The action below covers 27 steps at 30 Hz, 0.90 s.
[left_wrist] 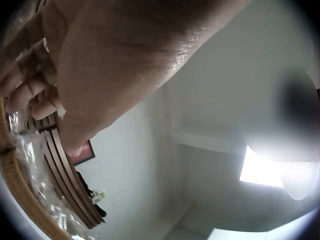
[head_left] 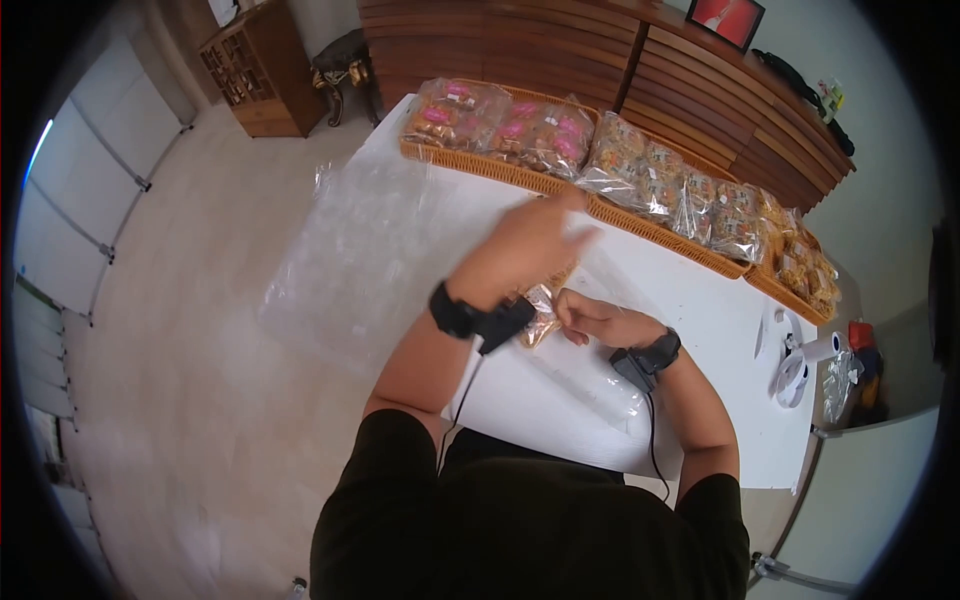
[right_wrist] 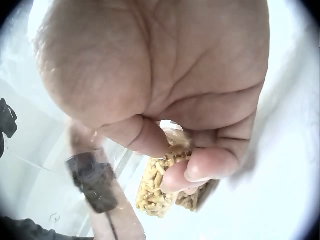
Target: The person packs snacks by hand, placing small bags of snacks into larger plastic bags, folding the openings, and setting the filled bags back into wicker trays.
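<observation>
My right hand [head_left: 590,318] rests low over the white table [head_left: 720,330] and pinches a small clear packet of golden snack pieces [head_left: 540,320] between thumb and fingertips. The right wrist view shows that packet [right_wrist: 160,192] hanging below the right hand [right_wrist: 200,165], with my left forearm and its wrist strap [right_wrist: 95,180] behind it. My left hand [head_left: 545,240] is raised above the table, fingers stretched towards the long wicker tray [head_left: 500,168]. In the left wrist view the left hand [left_wrist: 30,85] holds nothing I can see, with the tray's rim [left_wrist: 12,165] beside it.
The wicker tray holds several clear bags of snacks [head_left: 640,175] along the table's far edge; a second tray [head_left: 800,300] stands further right. Clear plastic sheets [head_left: 370,250] lie over the table's left end. A tape roll [head_left: 795,372] sits at the right edge.
</observation>
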### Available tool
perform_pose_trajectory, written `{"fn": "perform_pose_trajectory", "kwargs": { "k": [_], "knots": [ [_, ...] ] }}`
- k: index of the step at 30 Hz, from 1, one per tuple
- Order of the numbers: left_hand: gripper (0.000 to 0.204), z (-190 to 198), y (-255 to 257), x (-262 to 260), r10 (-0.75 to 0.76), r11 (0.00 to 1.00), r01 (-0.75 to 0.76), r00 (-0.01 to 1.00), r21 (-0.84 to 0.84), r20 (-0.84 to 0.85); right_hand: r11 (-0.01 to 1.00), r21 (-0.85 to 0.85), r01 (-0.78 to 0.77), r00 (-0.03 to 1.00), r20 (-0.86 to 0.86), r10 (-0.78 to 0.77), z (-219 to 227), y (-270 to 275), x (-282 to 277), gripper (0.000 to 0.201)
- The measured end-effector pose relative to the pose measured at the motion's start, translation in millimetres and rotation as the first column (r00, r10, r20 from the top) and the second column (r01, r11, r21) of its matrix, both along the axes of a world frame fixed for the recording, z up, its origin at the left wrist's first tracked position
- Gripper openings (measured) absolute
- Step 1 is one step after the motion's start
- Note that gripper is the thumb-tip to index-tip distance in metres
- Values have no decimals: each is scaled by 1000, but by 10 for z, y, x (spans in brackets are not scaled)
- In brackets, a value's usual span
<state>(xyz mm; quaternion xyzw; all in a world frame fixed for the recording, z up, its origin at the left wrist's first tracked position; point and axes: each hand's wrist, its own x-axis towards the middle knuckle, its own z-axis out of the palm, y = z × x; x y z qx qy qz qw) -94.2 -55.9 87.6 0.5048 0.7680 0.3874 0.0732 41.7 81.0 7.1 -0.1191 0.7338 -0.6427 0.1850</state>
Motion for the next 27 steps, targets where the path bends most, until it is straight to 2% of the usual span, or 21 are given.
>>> {"fn": "perform_pose_trajectory", "kwargs": {
  "k": [1,2,4,5,6,7,8,10,12,13,14,16,17,19,20,21,22,24,25,26,27],
  "knots": [
    [57,-192,-69,-308,56,978,-68,996,-196,-67,999,-30,-14,1000,4,14,-16,4,-9,2],
    [60,-349,-135,-546,100,915,-149,984,-375,-145,998,-58,-29,1000,6,29,-9,9,-22,2],
    [69,-483,-227,-716,115,778,-17,987,-628,115,1000,-16,-27,1000,4,27,77,15,-42,3],
    [69,-560,-272,-740,114,778,-19,987,-628,111,1000,2,-24,1000,-7,24,79,19,-56,4],
    [73,-606,-337,-712,88,803,157,923,-575,375,1000,16,-24,1000,-13,24,71,11,-64,5],
    [78,-650,-386,-698,58,822,311,788,-478,612,1000,8,-28,1000,-9,28,77,13,-87,5],
    [78,-683,-391,-714,67,819,310,784,-483,617,1000,22,-4,1000,-8,4,98,24,-121,10],
    [81,-649,-371,-676,-11,800,365,803,-477,596,999,30,12,1000,6,-12,61,-33,-139,18],
    [79,-646,-368,-597,-8,823,353,791,-446,612,974,-30,224,968,-113,-226,41,-133,-199,33],
    [77,-650,-361,-572,-14,844,343,782,-412,623,974,-29,225,968,-112,-227,41,-148,-225,33],
    [77,-664,-351,-562,-19,842,348,781,-411,624,955,29,295,953,-73,-293,39,-147,-245,36],
    [71,-691,-325,-531,-40,862,289,858,-416,513,887,151,437,897,-2,-442,29,-154,-235,43],
    [71,-732,-338,-530,-64,854,314,855,-415,515,874,153,461,885,0,-466,-68,-147,-231,43],
    [81,-830,-344,-569,-128,897,318,852,-307,508,861,171,479,857,-305,-416,-291,-61,-192,54],
    [81,-701,-356,-513,-85,887,288,870,-360,485,745,426,513,841,-422,-338,-175,-120,-125,52],
    [80,-714,-348,-501,-92,889,284,879,-358,469,792,354,497,801,-537,-263,-321,-49,-57,53],
    [80,-753,-344,-499,-76,895,259,892,-364,446,877,187,442,828,-460,-320,-96,-77,119,53],
    [78,-688,-353,-464,-97,881,278,898,-383,429,819,441,367,924,-273,-267,285,8,470,50],
    [77,-687,-352,-457,-111,885,283,900,-369,422,797,452,400,912,-281,-299,410,123,615,50],
    [77,-669,-339,-448,-139,881,305,897,-361,419,867,459,193,981,-101,-165,539,300,781,47],
    [77,-654,-344,-438,-127,889,283,908,-360,399,908,418,-28,997,79,-6,669,473,945,46]
  ]
}}
